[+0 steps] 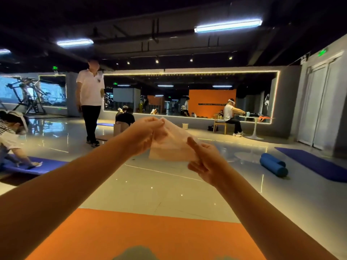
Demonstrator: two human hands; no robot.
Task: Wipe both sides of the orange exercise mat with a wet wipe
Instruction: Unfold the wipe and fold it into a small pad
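Orange mat (146, 235) flat at bottom, far edge meeting open floor (169, 188). Pinches wipe (172, 145) spread mid-air: left hand (148, 134) fingers gripping top corner, right hand (204, 162) fingers gripping lower corner.

dim room | ceiling tube lights (227, 25) bright | floor (169, 186) glare | edges bowed | soft focus
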